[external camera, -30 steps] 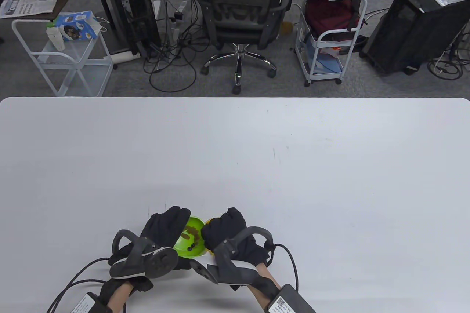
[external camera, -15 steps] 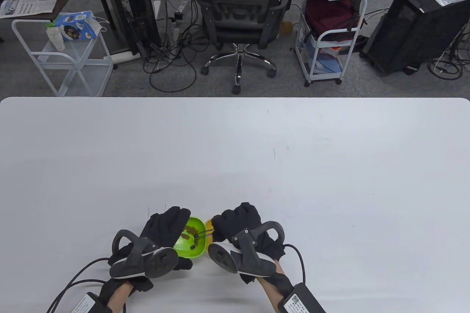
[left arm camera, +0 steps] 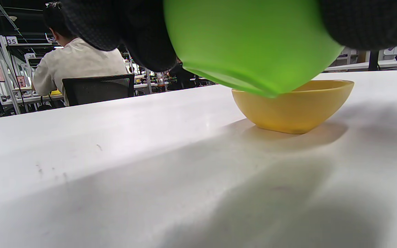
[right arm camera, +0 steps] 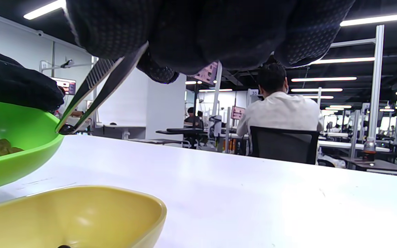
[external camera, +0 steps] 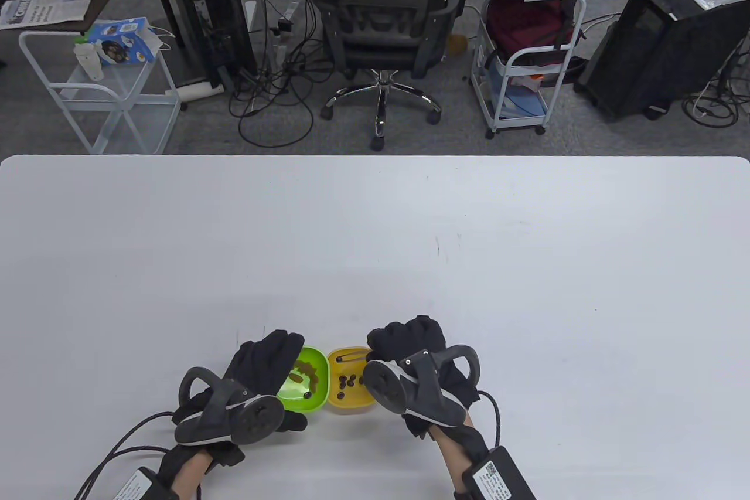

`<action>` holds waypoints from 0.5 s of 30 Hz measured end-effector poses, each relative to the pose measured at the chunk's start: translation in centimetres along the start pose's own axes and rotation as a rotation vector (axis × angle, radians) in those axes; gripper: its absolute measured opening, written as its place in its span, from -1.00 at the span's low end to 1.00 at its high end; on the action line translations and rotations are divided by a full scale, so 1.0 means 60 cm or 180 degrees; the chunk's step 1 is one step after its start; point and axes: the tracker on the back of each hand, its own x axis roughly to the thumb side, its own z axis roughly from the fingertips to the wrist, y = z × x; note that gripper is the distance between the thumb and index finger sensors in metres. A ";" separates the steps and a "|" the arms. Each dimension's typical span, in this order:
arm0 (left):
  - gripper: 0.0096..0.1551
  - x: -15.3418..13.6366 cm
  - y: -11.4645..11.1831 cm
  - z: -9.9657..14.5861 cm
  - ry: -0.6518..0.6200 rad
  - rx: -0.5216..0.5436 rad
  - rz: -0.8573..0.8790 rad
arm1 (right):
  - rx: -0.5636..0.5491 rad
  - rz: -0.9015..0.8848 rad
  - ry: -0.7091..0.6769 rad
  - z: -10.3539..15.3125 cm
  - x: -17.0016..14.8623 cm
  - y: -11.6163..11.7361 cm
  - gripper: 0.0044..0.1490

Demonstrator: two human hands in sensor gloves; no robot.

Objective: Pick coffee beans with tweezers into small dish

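While the right hand (external camera: 410,342) pinches tweezers (right arm camera: 95,93) on a bean (right arm camera: 67,129), the left hand (external camera: 263,362) grips the green bowl (external camera: 310,388); small, hard, slippery beans want gentle mid-body squeezing.

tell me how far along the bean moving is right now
Partly done. Several beans already lie in the yellow dish. In hand: the right hand holds tweezers pinching one dark bean at their tips, while the left hand holds the green bowl tilted. Left: a pile of beans remains in that green bowl.
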 end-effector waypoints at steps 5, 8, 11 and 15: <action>0.45 0.000 0.000 0.000 -0.0001 0.0000 -0.0001 | -0.0008 0.0003 0.0014 0.000 0.000 -0.001 -0.46; 0.45 0.000 0.000 0.000 0.0000 0.0002 0.0002 | -0.0072 -0.0061 -0.0010 0.002 0.001 -0.004 -0.46; 0.45 0.000 0.000 0.000 0.0000 -0.0004 0.0000 | -0.0139 -0.0180 -0.0085 0.004 0.008 -0.009 -0.46; 0.45 0.000 0.000 0.000 0.0002 -0.0005 0.0000 | -0.0161 -0.0156 -0.0243 0.006 0.026 -0.010 -0.46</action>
